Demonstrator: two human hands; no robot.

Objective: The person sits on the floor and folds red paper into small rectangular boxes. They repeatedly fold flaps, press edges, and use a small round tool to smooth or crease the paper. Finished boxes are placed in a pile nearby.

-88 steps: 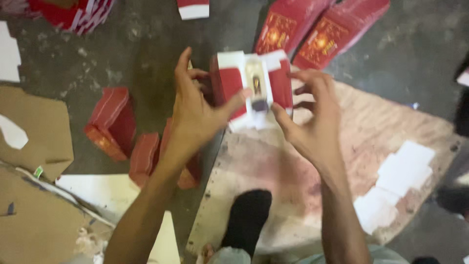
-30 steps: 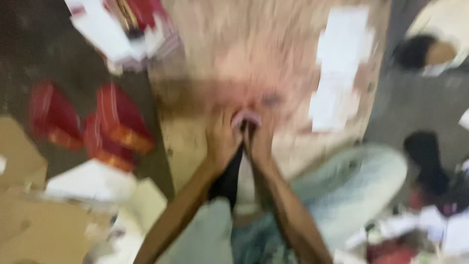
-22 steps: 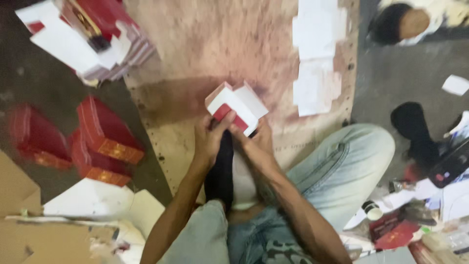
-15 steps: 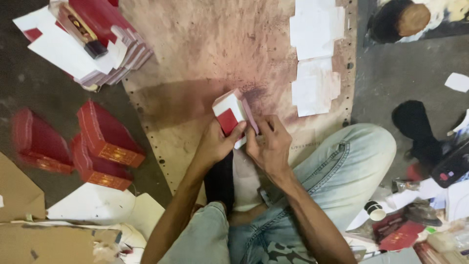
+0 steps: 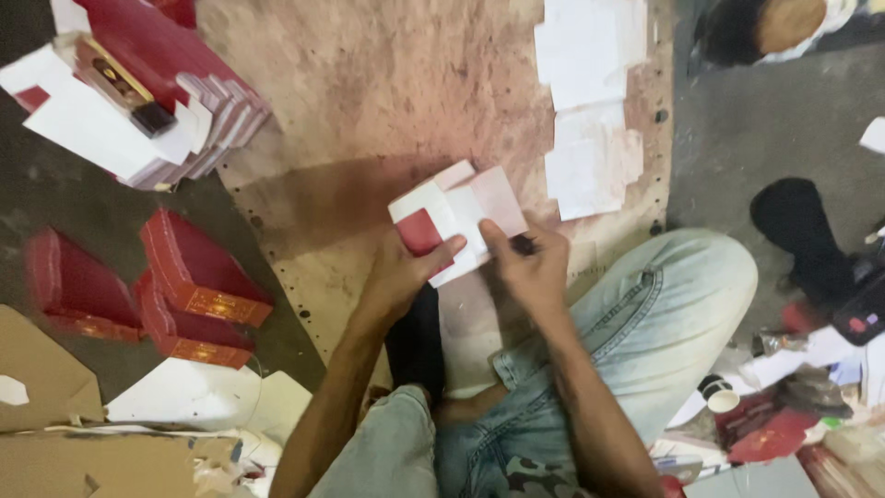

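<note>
While the left hand (image 5: 398, 277) grips the red-and-white folded box (image 5: 456, 217) near the board's (image 5: 369, 111) front edge, the right hand (image 5: 530, 267), pinching its flap, should probably press creases evenly.

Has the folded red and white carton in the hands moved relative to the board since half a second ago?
Cannot tell: the red and white carton sits at about the same spot on the stained board, but the camera itself moves.
</note>
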